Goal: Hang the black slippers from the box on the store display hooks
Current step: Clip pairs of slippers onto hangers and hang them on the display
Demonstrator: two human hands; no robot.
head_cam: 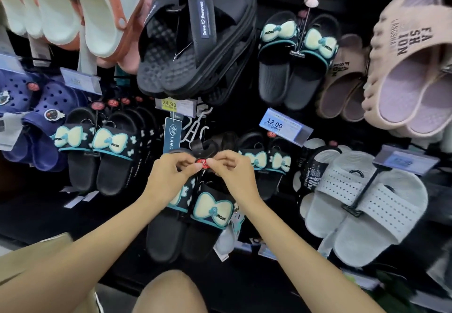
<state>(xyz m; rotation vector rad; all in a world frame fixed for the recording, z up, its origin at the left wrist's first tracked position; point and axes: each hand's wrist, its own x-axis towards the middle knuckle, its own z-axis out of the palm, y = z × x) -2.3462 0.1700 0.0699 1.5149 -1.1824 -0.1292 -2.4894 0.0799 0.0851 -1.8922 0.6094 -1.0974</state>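
Pinching the red-tagged hanger point(202, 163) from both sides, the left hand point(171, 174) and right hand point(232, 173) hold the black bow slippers point(195, 217) dangling toward 6 o'clock; a missed display hook, hidden here, could drop the pair

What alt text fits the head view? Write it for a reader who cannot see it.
Two bare hands, left hand and right hand, pinch the round red hanger tag atop a pair of black slide slippers with pale bows, held before a dark store display wall. Matching bow slippers, white perforated slides and a 12.00 price label hang around them.
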